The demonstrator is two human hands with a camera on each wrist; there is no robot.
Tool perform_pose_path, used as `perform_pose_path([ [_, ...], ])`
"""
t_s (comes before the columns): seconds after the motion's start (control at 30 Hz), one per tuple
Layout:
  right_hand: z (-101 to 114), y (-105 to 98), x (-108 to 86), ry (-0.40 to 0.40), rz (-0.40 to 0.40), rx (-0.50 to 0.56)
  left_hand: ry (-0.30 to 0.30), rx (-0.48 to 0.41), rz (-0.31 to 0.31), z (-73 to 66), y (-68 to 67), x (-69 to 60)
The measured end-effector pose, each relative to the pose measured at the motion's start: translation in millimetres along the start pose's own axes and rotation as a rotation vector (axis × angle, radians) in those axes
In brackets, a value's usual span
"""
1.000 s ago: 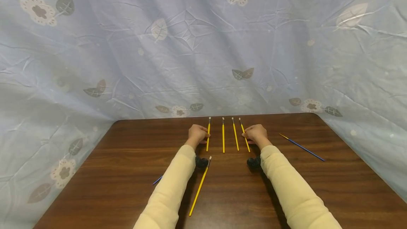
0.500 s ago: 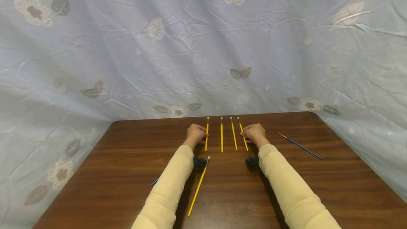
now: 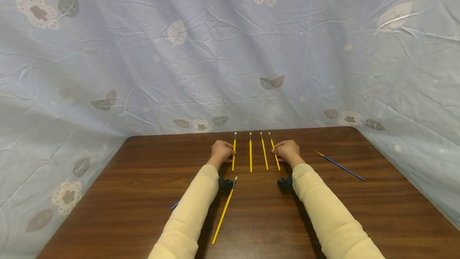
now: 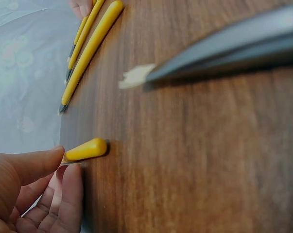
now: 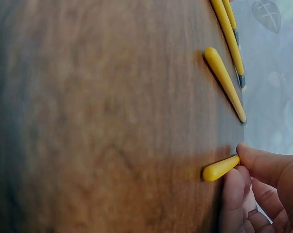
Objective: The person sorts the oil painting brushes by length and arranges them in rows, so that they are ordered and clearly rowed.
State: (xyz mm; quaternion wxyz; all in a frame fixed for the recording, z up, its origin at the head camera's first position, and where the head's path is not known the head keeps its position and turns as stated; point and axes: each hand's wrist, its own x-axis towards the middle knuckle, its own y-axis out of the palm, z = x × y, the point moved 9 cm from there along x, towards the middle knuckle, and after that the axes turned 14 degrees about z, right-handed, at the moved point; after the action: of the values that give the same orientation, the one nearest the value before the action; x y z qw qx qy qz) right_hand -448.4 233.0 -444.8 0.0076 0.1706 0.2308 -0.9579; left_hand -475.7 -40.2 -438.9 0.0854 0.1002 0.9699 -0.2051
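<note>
Left hand (image 3: 221, 152) pinches outer left brush (image 3: 234, 144); right hand (image 3: 288, 151) pinches outer right brush (image 3: 272, 144); best guided lightly, flat, clear of inner brushes (image 3: 250, 156).

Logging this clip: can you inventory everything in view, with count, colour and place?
Table: 1, brown wood-look, under the brushes
Fabric backdrop: 1, pale blue-grey with flowers and leaves, behind the table
Row brushes: 4, yellow handles, near the table's far edge
Nearer brush: 1, yellow handle, beside left sleeve
Blue brush: 1, blue, table's right side
Blue stick: 1, blue, partly hidden by left sleeve
Wrist devices: 2, black, one per wrist
Sleeves: 2, pale yellow, on both arms
Left hand: 1, bare, pinching leftmost row brush
Right hand: 1, bare, pinching rightmost row brush
</note>
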Motion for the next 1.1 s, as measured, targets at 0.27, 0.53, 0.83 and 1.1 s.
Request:
perform_pose_path([
  [0.27,1,0,-0.2,-0.008,-0.012,-0.007,-0.011,0.004,0.012,-0.3,-0.7,-1.4],
  [0.53,1,-1,-1.8,-0.015,-0.002,0.000,-0.004,-0.004,0.051,-3.7,-1.9,-6.9],
  [0.83,0,-1,1.2,-0.018,0.011,0.001,0.041,-0.001,0.156,-17.0,-1.6,-25.7],
  [1.1,-1,1,0.0,-0.024,0.017,0.004,0.100,0.018,0.290,-20.3,3.6,-55.7],
])
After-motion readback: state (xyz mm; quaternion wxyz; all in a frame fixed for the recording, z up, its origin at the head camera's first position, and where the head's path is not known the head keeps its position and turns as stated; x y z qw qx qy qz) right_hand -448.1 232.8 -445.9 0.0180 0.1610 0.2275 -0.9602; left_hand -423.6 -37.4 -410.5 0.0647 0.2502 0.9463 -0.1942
